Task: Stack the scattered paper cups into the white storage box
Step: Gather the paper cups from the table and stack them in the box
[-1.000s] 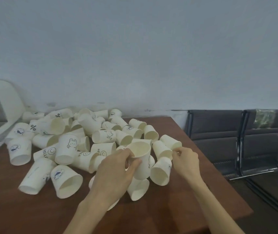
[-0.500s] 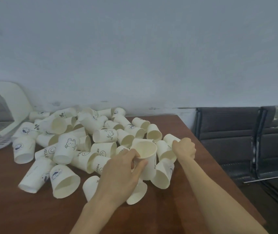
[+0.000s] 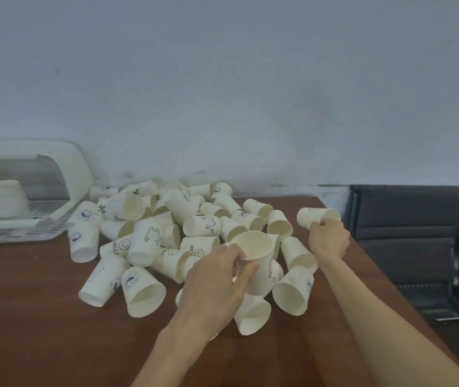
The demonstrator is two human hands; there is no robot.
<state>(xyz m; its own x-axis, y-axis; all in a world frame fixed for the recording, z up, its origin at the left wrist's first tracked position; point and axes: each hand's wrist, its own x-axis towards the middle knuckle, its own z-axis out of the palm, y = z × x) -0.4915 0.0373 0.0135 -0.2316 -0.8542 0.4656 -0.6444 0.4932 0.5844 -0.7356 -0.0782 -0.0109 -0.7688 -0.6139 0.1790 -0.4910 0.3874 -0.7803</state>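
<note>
Gripping a single paper cup [image 3: 317, 217] on its side, the right hand [image 3: 329, 241] has lifted clear of the heap: half a second ago it was pressed down among the cups at the far right edge of the pile, and now the cup is raised above them, its mouth pointing to the right and its base toward the left hand. The fingers are wrapped round the cup's lower wall, thumb side hidden, so the hold looks firm but only part of it shows.

The left hand [image 3: 217, 277] has barely moved. It keeps pinching the rim of an upright cup [image 3: 259, 261], thumb inside the mouth and fingers on the outside wall, with that cup standing mouth-up just ahead of its fingertips. The two hands are near each other, with a few fallen cups between them.

Judging from this, the pick is done and the next step is nesting: the lifted cup needs turning base-down and sliding into the open mouth that the left hand is presenting.

The scattered cups [image 3: 150, 241] lie mostly to the left of and beyond the left hand, spread over the brown worktop [image 3: 27, 317]. The white storage box [image 3: 24, 219] sits well apart, far to the left of both hands, with some cups already visible inside it. Most of the job is ahead.
</note>
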